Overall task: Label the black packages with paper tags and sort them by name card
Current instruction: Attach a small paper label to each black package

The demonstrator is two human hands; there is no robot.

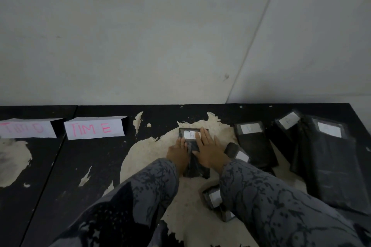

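Nearest the camera, two patterned grey sleeves (281,206) are reaching fwd over a worn black table (60,176) w/ big patches of pale peeled surface. Under the right forearm a small black pkg (213,198) w/ a white tag is lying, partly hidden; writing not readable.

A bit further out, both hands are pressing down on the black package (193,163) at centre. Left hand (177,153) is lying along its left edge, fingers mostly straight, tips touching the wrap near the tag. Right hand (209,149) is lying flat over its right side, fingers extended & slightly spread, gripping nothing. The paper tag (189,135) is sitting at the pkg's far end, between the fingertips; one letter, looks like "P", not certain. Looks like the tag is being smoothed/stuck on.

Just right of the right wrist another tagged pkg (237,153) is poking out. Further right, three more black pkgs are lying close together: one mid-size (256,146), one small at the back (288,122), one large (333,162). All are carrying white tags; marks too faint to read.

Far left, near the wall, two folded name cards are standing: "TIME" (93,128) in pink, clear; the other (27,129) pink too, blurred, can't read.

Progress, as a guess: labelling mostly done, sorting not begun – no pkg is lying by either card yet.
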